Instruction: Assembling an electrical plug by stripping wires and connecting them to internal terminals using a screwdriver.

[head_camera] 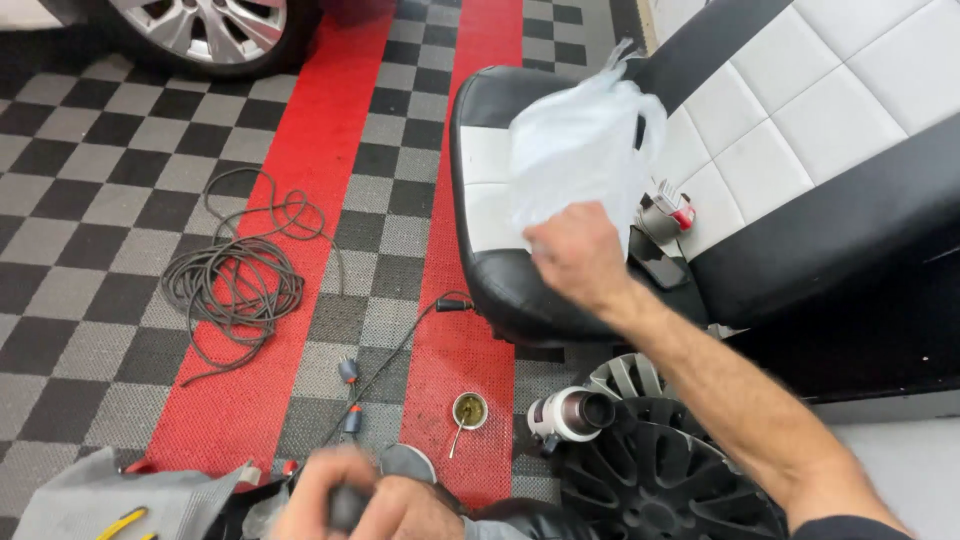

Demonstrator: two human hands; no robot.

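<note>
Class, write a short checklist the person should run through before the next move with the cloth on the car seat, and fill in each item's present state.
1. Right hand grips the white cloth: ok.
2. Cloth touches the car seat: cannot tell.
3. Left hand grips its dark object firmly: cannot tell, blurred.
4. Coiled cable lies clear of the seat: ok.
5. Small cup on the floor is upright: ok.

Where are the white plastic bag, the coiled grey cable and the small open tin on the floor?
white plastic bag point(575, 150), head view, middle of its crumpled body.
coiled grey cable point(235, 283), head view, thick part of the coil.
small open tin point(469, 409), head view, its greenish inside.
</note>
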